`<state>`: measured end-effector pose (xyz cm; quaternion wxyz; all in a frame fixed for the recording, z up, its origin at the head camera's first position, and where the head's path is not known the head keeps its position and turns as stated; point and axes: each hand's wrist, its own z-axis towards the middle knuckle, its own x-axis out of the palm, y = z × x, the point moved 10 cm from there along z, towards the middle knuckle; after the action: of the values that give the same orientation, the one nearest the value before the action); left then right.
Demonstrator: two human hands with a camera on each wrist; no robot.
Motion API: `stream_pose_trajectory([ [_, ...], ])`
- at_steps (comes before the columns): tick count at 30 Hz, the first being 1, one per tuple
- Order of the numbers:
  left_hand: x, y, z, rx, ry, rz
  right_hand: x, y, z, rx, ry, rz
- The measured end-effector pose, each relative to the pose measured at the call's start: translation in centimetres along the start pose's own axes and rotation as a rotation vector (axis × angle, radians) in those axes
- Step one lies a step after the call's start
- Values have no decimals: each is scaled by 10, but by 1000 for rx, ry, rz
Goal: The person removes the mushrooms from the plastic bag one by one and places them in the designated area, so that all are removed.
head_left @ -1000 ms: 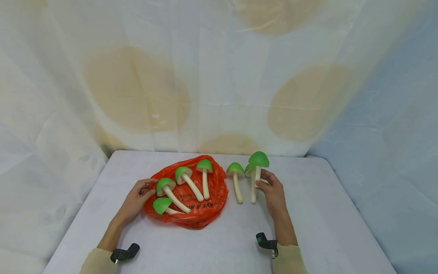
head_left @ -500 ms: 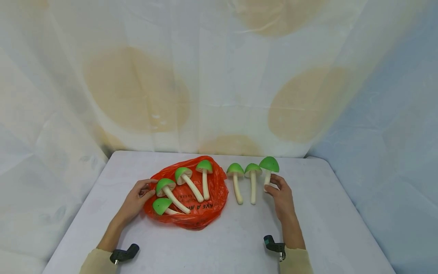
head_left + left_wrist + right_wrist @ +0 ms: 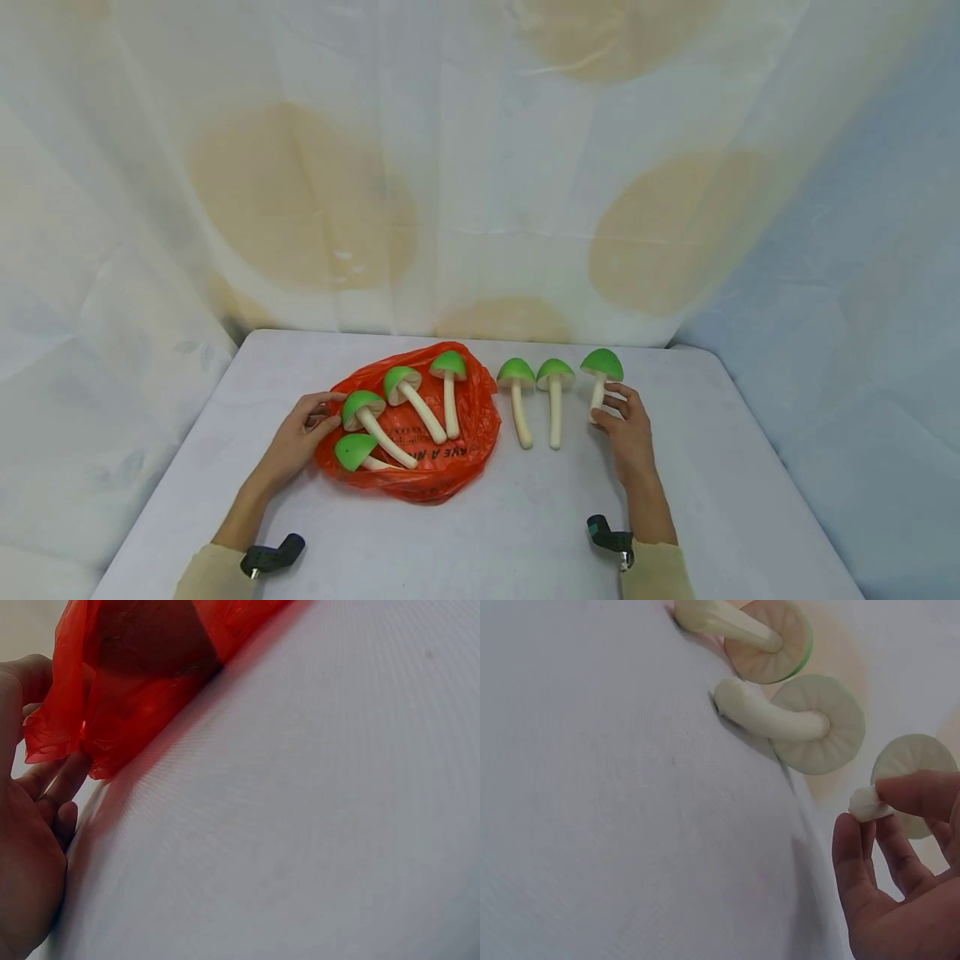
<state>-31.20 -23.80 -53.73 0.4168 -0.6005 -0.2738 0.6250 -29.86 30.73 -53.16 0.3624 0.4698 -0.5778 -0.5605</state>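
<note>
My right hand (image 3: 632,429) pinches the white stem of a green-capped toy mushroom (image 3: 602,364) between thumb and fingers, at the right of the row. In the right wrist view the stem's end (image 3: 867,804) pokes out past the thumb. Two like mushrooms, one (image 3: 555,400) nearer and one (image 3: 517,400) farther left, lie side by side with caps away from me. My left hand (image 3: 300,429) pinches the left edge of a red plastic bag (image 3: 480,450); the left wrist view shows the film (image 3: 142,712) between thumb and fingers. Several more mushrooms (image 3: 416,396) lie on the bag.
The white table (image 3: 510,533) runs up to a pale curtain (image 3: 495,208) with tan spots at the back. More sheeting hangs on the left (image 3: 97,375) and right (image 3: 847,333). A dark camera mount sits on each wrist.
My right hand has carried its mushroom to the right and lower, away from the one it overlapped. My left hand and the red bag have stayed put.
</note>
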Motion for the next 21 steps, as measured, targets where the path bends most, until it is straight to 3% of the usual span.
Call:
stream_pose_trajectory([
  [11, 0, 2, 1, 0, -5, 7, -4, -7, 4, 30, -11, -31],
  [21, 0, -1, 0, -2, 2, -8, -8, -10, 7, -22, 7, -200],
])
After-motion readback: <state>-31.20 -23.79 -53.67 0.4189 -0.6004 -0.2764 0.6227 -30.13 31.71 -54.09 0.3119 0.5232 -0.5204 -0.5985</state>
